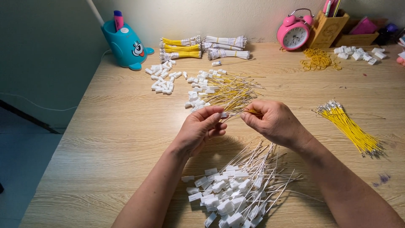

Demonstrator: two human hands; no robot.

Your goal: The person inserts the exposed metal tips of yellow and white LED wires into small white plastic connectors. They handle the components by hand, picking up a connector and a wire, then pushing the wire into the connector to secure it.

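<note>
Both hands pinch: left hand (198,128) a white plastic connector (223,114), right hand (272,122) a thin yellow wire (253,112).

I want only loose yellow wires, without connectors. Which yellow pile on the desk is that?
The loose yellow wires right of the right hand: no white connectors, unbundled; the others are connector-fitted or tied.

- Finished wire pile (236,190) lies near, below both hands.
- Connector-and-wire heap (219,90) lies beyond the hands.
- Loose wire bundle (350,128) lies right.
- Clock (294,34) stands far right.
</note>
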